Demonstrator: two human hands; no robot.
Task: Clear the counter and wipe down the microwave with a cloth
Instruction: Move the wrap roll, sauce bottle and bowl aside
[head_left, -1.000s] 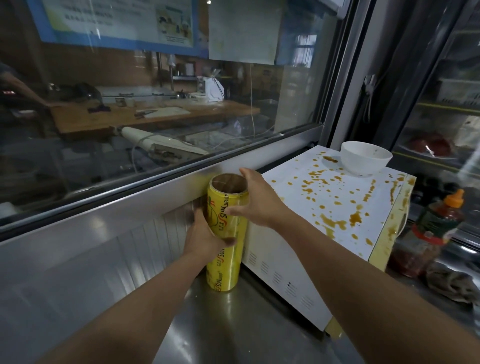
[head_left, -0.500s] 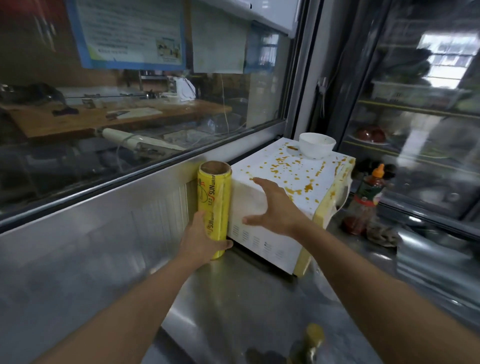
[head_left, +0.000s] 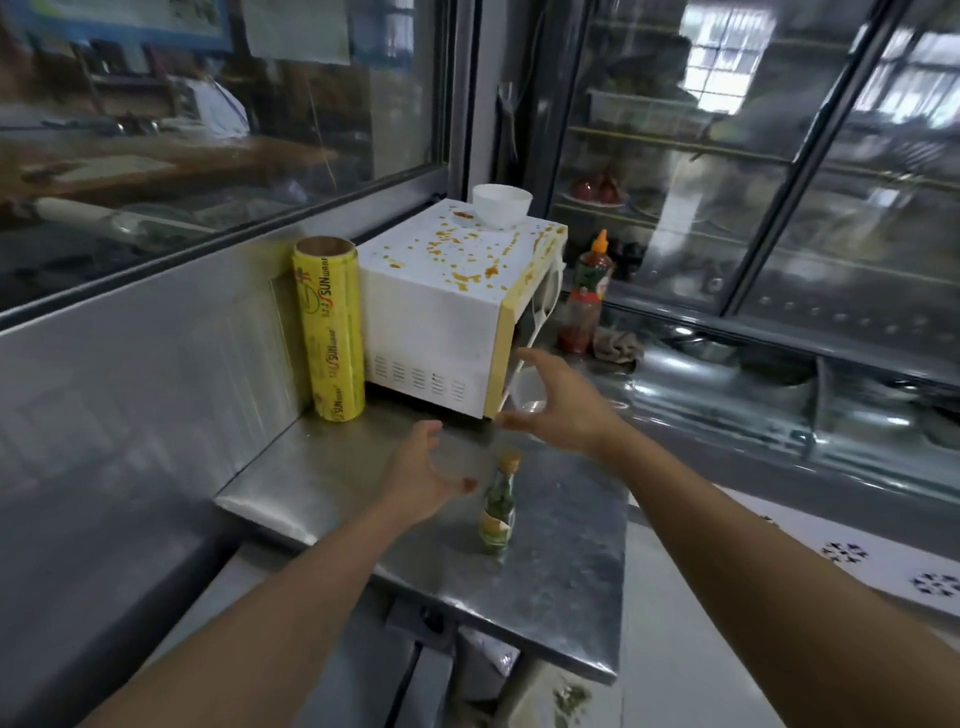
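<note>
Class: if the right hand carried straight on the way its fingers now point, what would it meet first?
Probably the microwave, at its front lower corner; the right hand reaches open toward it, though depth is unclear.

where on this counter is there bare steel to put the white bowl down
Bare steel lies on the counter in front of the yellow wrap roll, left of the small bottle; more along the near right edge. Crowded right of the microwave: sauce bottle, rag.

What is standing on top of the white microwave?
A white bowl stands at the back of the microwave top, among orange-brown sauce splatters. The bowl's inside cannot be seen from this angle, nor the surface under it.
</note>
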